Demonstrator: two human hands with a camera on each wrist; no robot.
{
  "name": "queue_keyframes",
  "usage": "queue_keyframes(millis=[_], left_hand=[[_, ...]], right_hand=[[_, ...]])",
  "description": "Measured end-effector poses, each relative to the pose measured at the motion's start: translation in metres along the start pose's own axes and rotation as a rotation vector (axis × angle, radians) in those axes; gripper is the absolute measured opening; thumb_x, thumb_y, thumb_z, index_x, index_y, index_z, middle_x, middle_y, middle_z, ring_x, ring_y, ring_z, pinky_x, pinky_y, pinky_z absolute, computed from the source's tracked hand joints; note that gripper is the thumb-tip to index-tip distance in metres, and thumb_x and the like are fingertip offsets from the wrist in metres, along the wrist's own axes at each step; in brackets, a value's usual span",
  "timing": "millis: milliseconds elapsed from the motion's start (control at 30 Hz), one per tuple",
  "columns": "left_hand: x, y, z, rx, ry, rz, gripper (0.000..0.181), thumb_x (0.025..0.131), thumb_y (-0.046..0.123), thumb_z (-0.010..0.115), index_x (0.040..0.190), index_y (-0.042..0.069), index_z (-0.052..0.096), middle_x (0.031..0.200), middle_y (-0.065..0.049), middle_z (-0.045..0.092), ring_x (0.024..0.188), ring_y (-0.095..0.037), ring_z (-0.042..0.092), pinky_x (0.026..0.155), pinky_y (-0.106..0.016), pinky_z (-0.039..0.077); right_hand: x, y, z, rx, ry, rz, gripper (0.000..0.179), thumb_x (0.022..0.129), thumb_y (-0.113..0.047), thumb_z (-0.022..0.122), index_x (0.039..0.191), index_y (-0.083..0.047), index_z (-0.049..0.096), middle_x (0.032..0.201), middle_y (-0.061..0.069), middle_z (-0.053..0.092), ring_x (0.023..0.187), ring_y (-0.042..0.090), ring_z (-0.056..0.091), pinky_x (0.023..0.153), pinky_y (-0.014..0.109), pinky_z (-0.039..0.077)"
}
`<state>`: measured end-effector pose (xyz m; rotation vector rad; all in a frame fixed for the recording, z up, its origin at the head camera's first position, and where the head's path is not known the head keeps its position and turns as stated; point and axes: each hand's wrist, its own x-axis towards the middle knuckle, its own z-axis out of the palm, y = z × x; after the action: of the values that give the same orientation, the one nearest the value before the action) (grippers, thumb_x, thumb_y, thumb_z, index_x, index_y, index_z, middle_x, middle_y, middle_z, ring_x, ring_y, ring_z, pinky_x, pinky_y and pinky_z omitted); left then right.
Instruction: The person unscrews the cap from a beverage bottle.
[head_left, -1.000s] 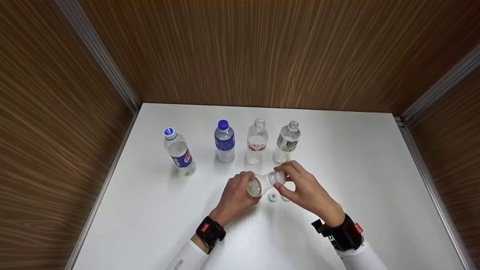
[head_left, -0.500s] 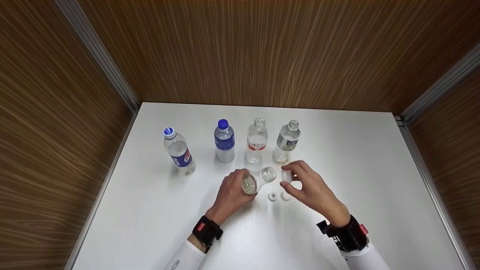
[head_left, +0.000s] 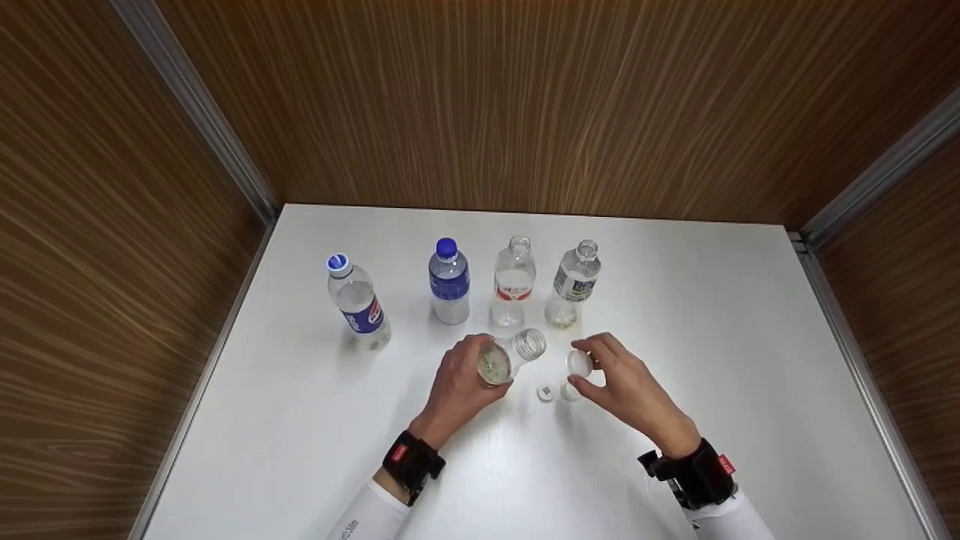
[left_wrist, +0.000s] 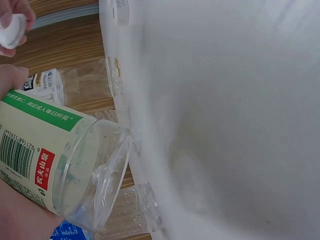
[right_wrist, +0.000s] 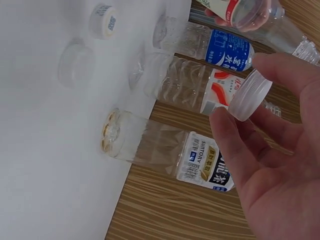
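Observation:
My left hand [head_left: 456, 381] grips a clear plastic bottle [head_left: 494, 364] around its body. The bottle is tilted, with its uncapped mouth to the upper right. Its cream and green label [left_wrist: 35, 145] shows in the left wrist view. Between thumb and fingers, my right hand [head_left: 628, 388] pinches a translucent white bottle cap [right_wrist: 251, 95], apart from the bottle's mouth. Below the hands, a small white cap [head_left: 546, 392] lies on the table, and a paler cap [right_wrist: 76, 65] is beside it, partly overlapped by the right thumb in the head view.
Behind the hands stand a blue-labelled bottle [head_left: 362, 309] with a white and blue cap, a blue-capped bottle [head_left: 450, 285], an uncapped bottle with a red and white label [head_left: 514, 285], and an uncapped Suntory bottle [head_left: 574, 283]. Wood-grain panels [head_left: 480, 112] enclose the white table [head_left: 300, 420].
The cap has come off the bottle's mouth in my right hand, which has moved slightly right. My left hand has drawn the bottle a little to the left.

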<state>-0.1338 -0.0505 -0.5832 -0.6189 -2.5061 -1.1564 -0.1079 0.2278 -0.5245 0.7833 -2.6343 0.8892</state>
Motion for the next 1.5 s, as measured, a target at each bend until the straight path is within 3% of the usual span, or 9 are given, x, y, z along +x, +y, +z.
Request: queue_keyframes(millis=[233, 467, 633, 1000, 1500], left_hand=[[-0.001, 0.001, 0.000, -0.018, 0.005, -0.010, 0.067, 0.071, 0.022, 0.093, 0.124, 0.007, 0.055, 0.117, -0.008, 0.065, 0.105, -0.026, 0.064, 0.093, -0.045, 0.053], [-0.001, 0.002, 0.001, -0.036, 0.009, -0.024, 0.067, 0.070, 0.021, 0.093, 0.125, 0.007, 0.056, 0.117, -0.007, 0.065, 0.106, -0.026, 0.064, 0.094, -0.045, 0.052], [-0.001, 0.002, 0.001, -0.043, 0.013, -0.028, 0.068, 0.069, 0.020, 0.094, 0.124, 0.008, 0.056, 0.116, -0.007, 0.065, 0.106, -0.026, 0.064, 0.094, -0.045, 0.052], [-0.002, 0.001, 0.001, -0.046, -0.001, -0.024, 0.068, 0.070, 0.020, 0.094, 0.125, 0.006, 0.055, 0.118, -0.008, 0.065, 0.109, -0.026, 0.064, 0.096, -0.045, 0.052], [-0.001, 0.000, 0.001, -0.076, 0.004, -0.056, 0.067, 0.071, 0.020, 0.094, 0.125, 0.008, 0.056, 0.117, -0.008, 0.066, 0.108, -0.026, 0.064, 0.094, -0.046, 0.052]], right_hand=[[-0.011, 0.017, 0.005, -0.067, 0.003, 0.011, 0.047, 0.077, -0.003, 0.090, 0.118, 0.001, 0.067, 0.109, 0.005, 0.063, 0.086, 0.014, 0.062, 0.070, 0.031, 0.056], [-0.021, 0.029, 0.006, -0.077, -0.075, 0.130, 0.045, 0.080, -0.004, 0.088, 0.119, 0.000, 0.067, 0.112, 0.007, 0.063, 0.092, 0.019, 0.063, 0.076, 0.037, 0.055], [-0.026, 0.037, 0.008, -0.129, -0.128, 0.169, 0.042, 0.080, -0.005, 0.087, 0.117, 0.001, 0.068, 0.112, 0.010, 0.065, 0.101, 0.027, 0.066, 0.086, 0.044, 0.055], [-0.038, 0.048, 0.020, -0.153, -0.241, 0.274, 0.039, 0.082, -0.006, 0.085, 0.116, 0.003, 0.068, 0.112, 0.011, 0.066, 0.099, 0.029, 0.067, 0.087, 0.047, 0.055], [-0.039, 0.052, 0.027, -0.177, -0.263, 0.270, 0.035, 0.080, -0.007, 0.083, 0.111, 0.002, 0.069, 0.104, 0.010, 0.063, 0.096, 0.029, 0.064, 0.086, 0.048, 0.053]])
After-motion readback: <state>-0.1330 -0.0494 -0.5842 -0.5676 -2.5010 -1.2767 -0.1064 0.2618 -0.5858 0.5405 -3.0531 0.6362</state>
